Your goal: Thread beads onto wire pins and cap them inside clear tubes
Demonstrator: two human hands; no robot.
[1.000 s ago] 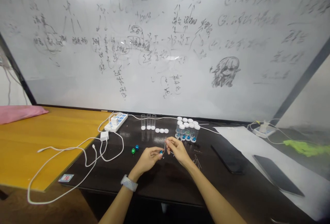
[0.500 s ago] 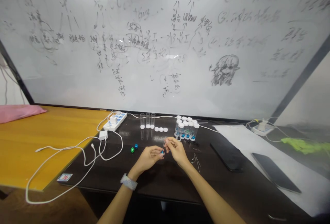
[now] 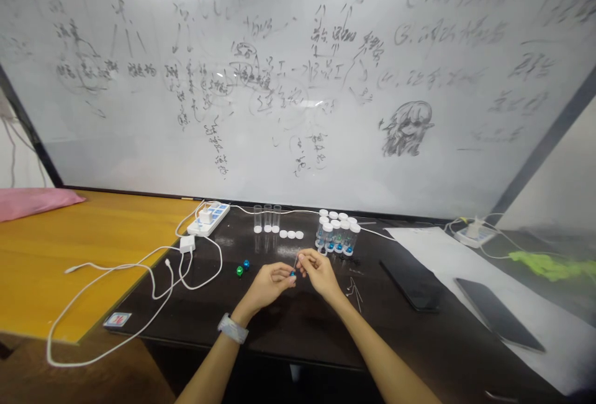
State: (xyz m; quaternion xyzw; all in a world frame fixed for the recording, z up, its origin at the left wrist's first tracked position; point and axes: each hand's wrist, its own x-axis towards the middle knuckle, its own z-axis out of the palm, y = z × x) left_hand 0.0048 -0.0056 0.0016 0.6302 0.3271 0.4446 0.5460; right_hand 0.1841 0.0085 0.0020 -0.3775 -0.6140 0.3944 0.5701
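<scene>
Over the dark table [image 3: 288, 323], my left hand [image 3: 267, 285] pinches a small blue bead [image 3: 292, 274] between its fingertips. My right hand [image 3: 318, 273] is closed on a thin metal pin [image 3: 297, 260] that points up right beside the bead. A green bead [image 3: 239, 272] and a blue bead [image 3: 246, 264] lie loose to the left of my hands. Several thin pins [image 3: 354, 290] lie just right of my right wrist. Three empty clear vials [image 3: 267, 218] stand behind, with white caps [image 3: 291, 234] beside them. A cluster of capped vials [image 3: 337, 234] holding blue beads stands to the right.
A white power strip [image 3: 209, 218] with a charger [image 3: 187, 244] and looping white cables [image 3: 139, 280] lies to the left, across onto a yellow table [image 3: 69, 255]. Two dark phones [image 3: 407, 277] [image 3: 497, 315] lie at right near white paper [image 3: 465, 267]. A whiteboard [image 3: 298, 81] stands behind.
Both hands stay together at the same spot, with only small finger movements. The view shifted slightly.
</scene>
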